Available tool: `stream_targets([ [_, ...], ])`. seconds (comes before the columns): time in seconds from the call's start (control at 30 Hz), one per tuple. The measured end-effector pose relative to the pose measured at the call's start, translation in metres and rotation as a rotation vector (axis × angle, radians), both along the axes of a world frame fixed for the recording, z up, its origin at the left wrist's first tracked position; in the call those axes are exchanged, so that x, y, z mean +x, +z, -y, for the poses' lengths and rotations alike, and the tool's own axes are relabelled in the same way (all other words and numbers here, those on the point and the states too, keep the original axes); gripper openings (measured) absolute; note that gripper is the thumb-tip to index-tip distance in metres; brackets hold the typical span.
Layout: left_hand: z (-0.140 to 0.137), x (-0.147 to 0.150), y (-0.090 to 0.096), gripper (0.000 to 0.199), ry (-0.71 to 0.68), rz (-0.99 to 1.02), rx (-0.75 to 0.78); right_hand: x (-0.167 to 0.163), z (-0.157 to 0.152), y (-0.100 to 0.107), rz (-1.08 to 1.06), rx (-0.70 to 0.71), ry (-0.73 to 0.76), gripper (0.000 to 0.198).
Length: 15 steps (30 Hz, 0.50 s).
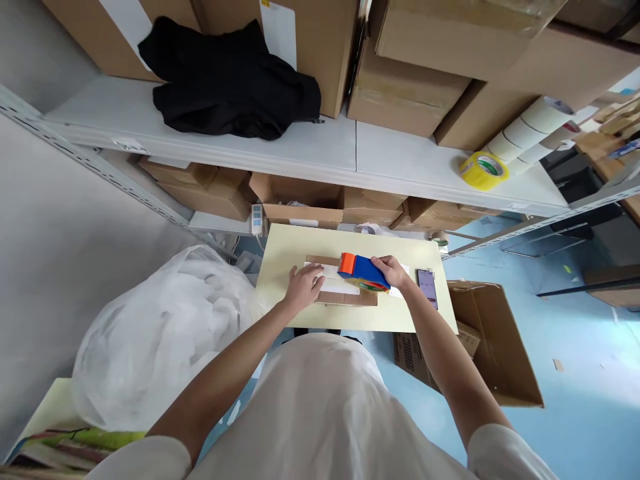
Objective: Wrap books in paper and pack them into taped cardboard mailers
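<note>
My right hand [391,270] is closed round a blue and orange tape dispenser [369,272], which carries a roll of tape. The dispenser is over the right part of a small flat cardboard box [345,299] on the table. A white paper [336,279] lies on top of the box. My left hand [304,285] rests at the box's left end, fingers apart and reaching over the paper, holding nothing. More white paper shows to the right, partly hidden behind my right hand.
On the cream table [280,243] a phone [427,288] lies at the right. A large open carton [505,347] stands on the floor to the right, a big translucent plastic bag [165,340] at the left. Shelves [390,153] ahead hold boxes, black cloth [235,80] and tape rolls [484,171].
</note>
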<state>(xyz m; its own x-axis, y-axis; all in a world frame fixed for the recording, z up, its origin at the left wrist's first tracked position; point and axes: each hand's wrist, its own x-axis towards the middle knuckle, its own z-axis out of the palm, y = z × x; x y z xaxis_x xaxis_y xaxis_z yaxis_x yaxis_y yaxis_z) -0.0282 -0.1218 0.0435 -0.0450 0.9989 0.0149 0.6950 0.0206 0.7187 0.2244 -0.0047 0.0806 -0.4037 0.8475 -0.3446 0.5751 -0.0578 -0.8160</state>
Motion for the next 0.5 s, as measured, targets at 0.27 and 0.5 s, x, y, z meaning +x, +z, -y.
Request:
stream_targets([
  [0.27, -0.032, 0.022, 0.022, 0.036, 0.315, 1.121, -0.446, 0.001, -0.009, -0.002, -0.012, 0.028, 0.115, 0.057],
  [0.5, -0.036, 0.029, 0.015, 0.021, 0.334, 1.104, -0.489, 0.004, -0.009, -0.002, -0.023, 0.042, 0.151, 0.058],
])
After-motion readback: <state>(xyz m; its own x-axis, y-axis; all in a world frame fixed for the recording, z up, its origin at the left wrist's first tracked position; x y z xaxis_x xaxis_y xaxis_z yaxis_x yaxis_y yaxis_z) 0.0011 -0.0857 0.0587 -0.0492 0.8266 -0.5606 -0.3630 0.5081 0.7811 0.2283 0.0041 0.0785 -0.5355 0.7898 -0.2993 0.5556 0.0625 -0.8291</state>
